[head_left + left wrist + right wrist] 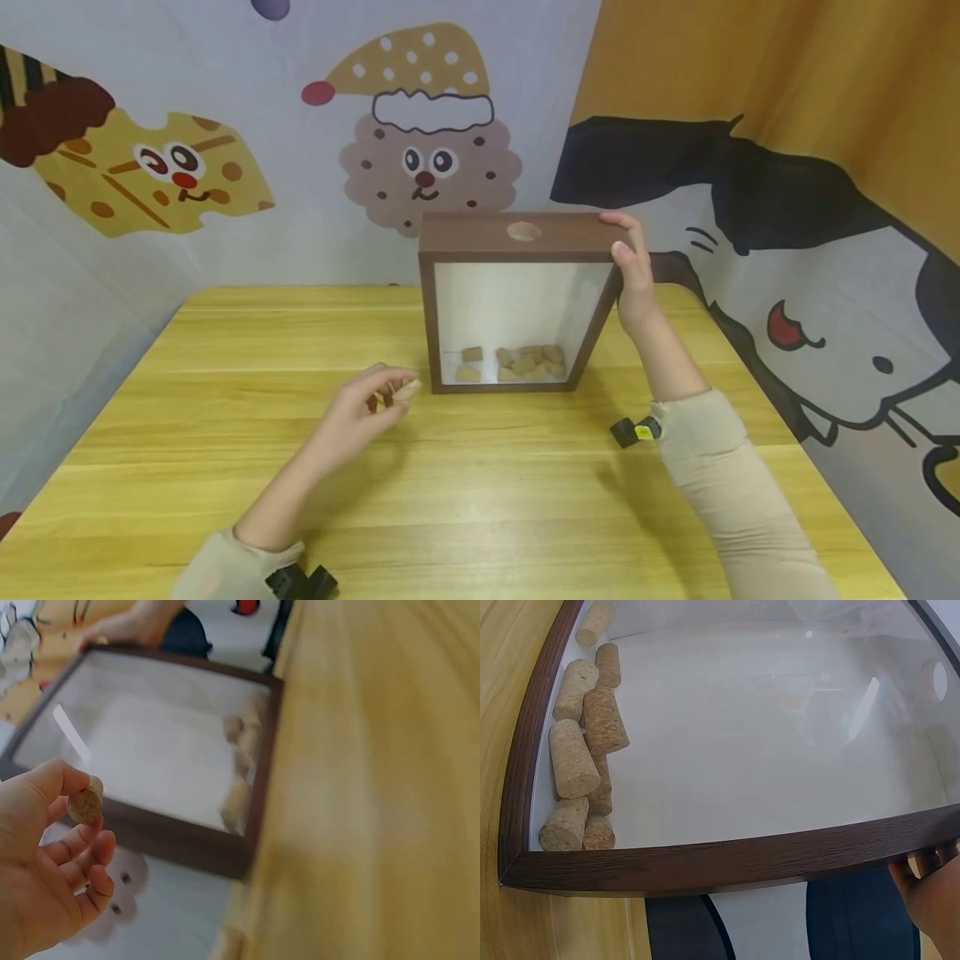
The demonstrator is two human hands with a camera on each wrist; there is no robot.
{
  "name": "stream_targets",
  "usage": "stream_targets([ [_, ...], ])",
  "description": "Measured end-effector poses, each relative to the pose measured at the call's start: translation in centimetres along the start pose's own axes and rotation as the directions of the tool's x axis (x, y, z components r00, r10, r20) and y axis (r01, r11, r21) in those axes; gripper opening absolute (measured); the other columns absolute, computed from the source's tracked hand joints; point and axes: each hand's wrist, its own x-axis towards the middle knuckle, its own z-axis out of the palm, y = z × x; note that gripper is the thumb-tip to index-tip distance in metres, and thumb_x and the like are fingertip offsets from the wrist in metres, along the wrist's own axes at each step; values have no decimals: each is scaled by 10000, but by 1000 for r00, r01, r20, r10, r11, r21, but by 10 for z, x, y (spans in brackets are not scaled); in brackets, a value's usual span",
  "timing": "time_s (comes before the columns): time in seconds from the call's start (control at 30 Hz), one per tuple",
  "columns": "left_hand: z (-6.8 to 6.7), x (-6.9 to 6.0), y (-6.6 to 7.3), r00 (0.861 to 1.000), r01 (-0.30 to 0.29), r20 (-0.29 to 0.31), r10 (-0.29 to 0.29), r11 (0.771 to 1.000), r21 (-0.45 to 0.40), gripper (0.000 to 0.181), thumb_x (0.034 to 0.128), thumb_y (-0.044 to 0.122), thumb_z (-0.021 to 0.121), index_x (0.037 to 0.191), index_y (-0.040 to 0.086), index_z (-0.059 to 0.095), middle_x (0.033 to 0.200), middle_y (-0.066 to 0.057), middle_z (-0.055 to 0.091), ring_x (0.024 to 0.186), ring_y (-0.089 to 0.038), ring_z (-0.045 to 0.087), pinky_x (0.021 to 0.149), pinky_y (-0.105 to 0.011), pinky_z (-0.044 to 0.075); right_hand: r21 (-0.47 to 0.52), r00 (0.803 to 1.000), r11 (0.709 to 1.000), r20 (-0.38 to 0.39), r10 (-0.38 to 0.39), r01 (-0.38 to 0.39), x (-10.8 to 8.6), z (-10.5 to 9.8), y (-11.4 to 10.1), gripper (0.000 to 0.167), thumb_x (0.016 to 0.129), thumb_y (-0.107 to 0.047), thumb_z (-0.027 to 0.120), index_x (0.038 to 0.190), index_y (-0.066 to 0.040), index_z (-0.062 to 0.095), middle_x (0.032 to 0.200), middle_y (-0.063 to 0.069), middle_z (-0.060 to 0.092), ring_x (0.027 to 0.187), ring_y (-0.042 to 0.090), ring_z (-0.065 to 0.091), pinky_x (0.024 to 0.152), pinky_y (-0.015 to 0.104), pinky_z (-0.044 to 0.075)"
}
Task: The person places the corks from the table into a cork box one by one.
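A dark brown wooden shadow box (517,237) with a clear front stands upright on the table, a round hole in its top. Several corks (528,362) lie along its bottom, seen closely as tan cylinders (574,757) in the right wrist view. My left hand (367,412) pinches one cork (86,802) between thumb and fingertips, just left of the box's lower left corner. The other fingers are loosely bent. My right hand (633,271) grips the box's upper right corner, thumb at the front edge; part of its fingers is hidden behind the frame.
The box stands on a yellow wood-grain table (510,500), toward its far side. Behind it hangs a cloth (300,233) printed with cartoon figures. A blurred tan object (229,943) shows at the bottom of the left wrist view; its kind is unclear.
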Motion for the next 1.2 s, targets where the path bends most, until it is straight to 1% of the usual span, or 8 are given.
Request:
stream_targets([
  [0.33,2,43,61,996,-86,-30,83,992,-88,363,823,-25,700,1155,115,656,880,38,621,774,-155,551,620,-306,430,8,1000,1000,-5,-14,14,0,1,2,453,890,-452,523,1267,-201,524,1256,60,468,1158,269,372,937,358,254],
  [0.43,0,58,78,983,-176,-71,170,980,-89,366,804,-40,708,1143,85,652,895,28,630,733,-148,540,604,-292,431,9,1000,1000,-1,-8,8,1,1,2,447,899,-434,507,1270,-185,518,1254,56,465,1159,266,369,937,358,255],
  [0.53,-3,75,94,961,-260,-110,252,963,-64,357,792,-39,713,1127,64,650,889,15,633,699,-143,527,566,-279,437,14,1000,1000,-1,-2,2,0,1,1,441,902,-416,498,1268,-172,518,1251,59,464,1157,266,370,931,358,261],
  [0.67,-7,96,110,945,-301,-148,291,953,-46,353,784,-23,725,1115,65,639,887,9,649,694,-131,525,514,-257,421,19,1000,1000,-1,8,-8,0,1,0,428,903,-402,491,1264,-173,520,1252,56,459,1148,264,371,918,357,266],
  [0.77,-10,112,120,940,-304,-171,294,952,-32,344,786,-11,734,1102,60,621,895,4,658,697,-126,527,515,-256,410,17,1000,1000,-1,12,-12,0,2,0,431,903,-406,492,1264,-173,520,1244,59,462,1128,265,386,900,352,282],
  [0.83,-12,123,125,943,-291,-180,279,956,-40,331,799,-3,731,1099,59,607,895,-1,655,694,-133,525,526,-263,410,13,1000,1000,0,11,-11,0,2,0,438,901,-412,493,1268,-175,518,1239,64,465,1117,265,395,891,349,291],
  [1.0,-14,147,134,964,-214,-175,201,975,-60,305,826,26,729,1092,91,594,906,23,652,704,-137,519,588,-270,453,6,1000,1000,2,7,-7,0,2,1,442,900,-423,499,1275,-189,518,1232,67,470,1110,271,401,884,354,296],
  [1.2,-7,176,136,976,-170,-144,164,985,-30,310,832,48,736,1092,107,578,915,45,657,684,-141,509,591,-261,443,-1,1000,1000,-7,4,-4,0,1,-1,434,905,-411,488,1270,-180,523,1249,64,465,1132,271,388,897,360,283],
])
